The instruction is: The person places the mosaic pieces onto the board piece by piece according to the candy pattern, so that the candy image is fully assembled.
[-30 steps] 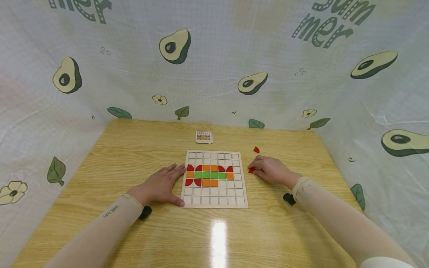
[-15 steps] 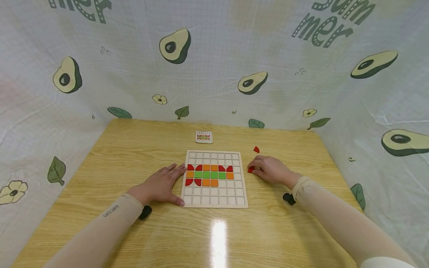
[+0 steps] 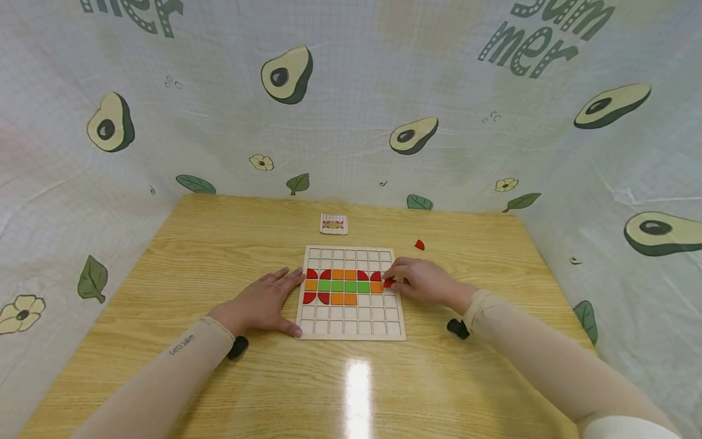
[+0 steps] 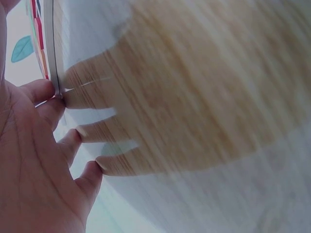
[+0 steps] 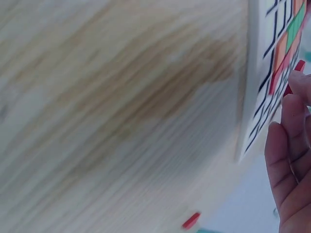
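My right hand (image 3: 425, 281) pinches a red quarter-circle tile (image 3: 388, 283) over the right side of a square wooden grid board (image 3: 351, 326). In the right wrist view, the pinched tile is partly hidden by the fingertips. Fingers spread, my left hand (image 3: 262, 305) rests along the board's left edge; in the left wrist view its fingertips touch that edge. Across the board's middle rows lie red rounded tiles (image 3: 325, 299), orange square tiles (image 3: 343, 299) and a row of green square tiles (image 3: 344, 286). The lower coloured row ends left of the right hand.
A small printed card (image 3: 334, 224) with a coloured grid pattern lies behind the board. One loose red quarter-circle tile (image 3: 419, 244) is on the wooden table (image 3: 247, 390), right of the board. A patterned cloth (image 3: 351, 91) hangs around the table's back and sides.
My right hand has moved left from the table onto the board's right side, carrying the red tile. The left hand and the board have stayed put.
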A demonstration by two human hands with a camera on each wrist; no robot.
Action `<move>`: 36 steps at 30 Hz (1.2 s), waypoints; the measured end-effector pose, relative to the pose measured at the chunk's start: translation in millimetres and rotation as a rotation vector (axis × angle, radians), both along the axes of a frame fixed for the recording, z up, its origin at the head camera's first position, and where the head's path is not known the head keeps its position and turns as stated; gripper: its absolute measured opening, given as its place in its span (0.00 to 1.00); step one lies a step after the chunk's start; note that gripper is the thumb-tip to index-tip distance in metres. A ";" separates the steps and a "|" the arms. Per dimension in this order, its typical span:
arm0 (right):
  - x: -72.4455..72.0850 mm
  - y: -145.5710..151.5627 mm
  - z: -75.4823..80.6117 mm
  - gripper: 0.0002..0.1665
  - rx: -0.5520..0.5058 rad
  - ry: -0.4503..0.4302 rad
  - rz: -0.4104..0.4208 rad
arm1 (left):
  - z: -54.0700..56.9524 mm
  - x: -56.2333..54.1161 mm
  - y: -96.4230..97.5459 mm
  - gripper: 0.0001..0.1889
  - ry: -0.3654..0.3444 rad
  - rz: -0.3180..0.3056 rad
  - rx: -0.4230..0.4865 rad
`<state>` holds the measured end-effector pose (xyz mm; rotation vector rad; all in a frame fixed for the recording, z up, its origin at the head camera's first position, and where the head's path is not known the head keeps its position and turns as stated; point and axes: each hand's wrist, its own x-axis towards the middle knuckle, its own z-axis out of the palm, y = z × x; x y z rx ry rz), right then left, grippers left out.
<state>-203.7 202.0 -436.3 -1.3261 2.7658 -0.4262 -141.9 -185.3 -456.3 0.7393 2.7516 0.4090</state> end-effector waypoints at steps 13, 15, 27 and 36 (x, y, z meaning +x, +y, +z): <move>16.8 -39.1 -1.9 0.13 0.052 -0.033 0.159 | 0.5 -0.7 -1.5 0.66 0.000 -0.015 -0.006; 17.7 -41.4 -2.6 0.13 0.064 -0.017 0.168 | 0.5 -0.8 -1.4 0.66 0.000 -0.016 -0.010; 19.7 -50.2 -4.5 0.15 0.080 0.033 0.173 | 1.5 0.5 -0.4 0.66 -0.005 -0.009 -0.006; 19.2 -51.2 -5.7 0.14 0.072 0.039 0.138 | 2.9 1.5 0.2 0.66 -0.005 -0.008 0.001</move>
